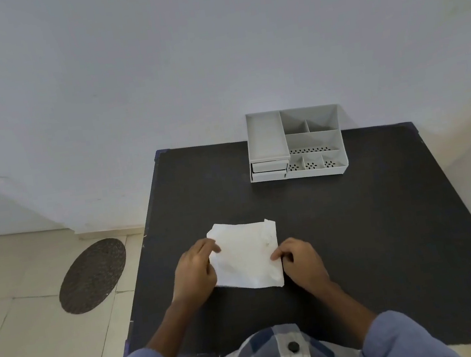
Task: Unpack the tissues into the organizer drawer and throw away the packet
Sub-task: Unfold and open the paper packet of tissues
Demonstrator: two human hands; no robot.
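A white square tissue packet [245, 255] lies flat on the black table [357, 236], near its front middle. My left hand [194, 270] grips the packet's left edge, fingers curled onto it. My right hand [299, 261] pinches the packet's right edge. A grey desk organizer [296, 144] stands at the table's back edge against the wall, with open compartments on top and two small drawers [269, 170] at its front left. The upper drawer looks slightly pulled out.
The table's left edge drops to a tiled floor, where a dark round woven mat [92, 275] lies. A white wall rises behind the table. No bin is in view.
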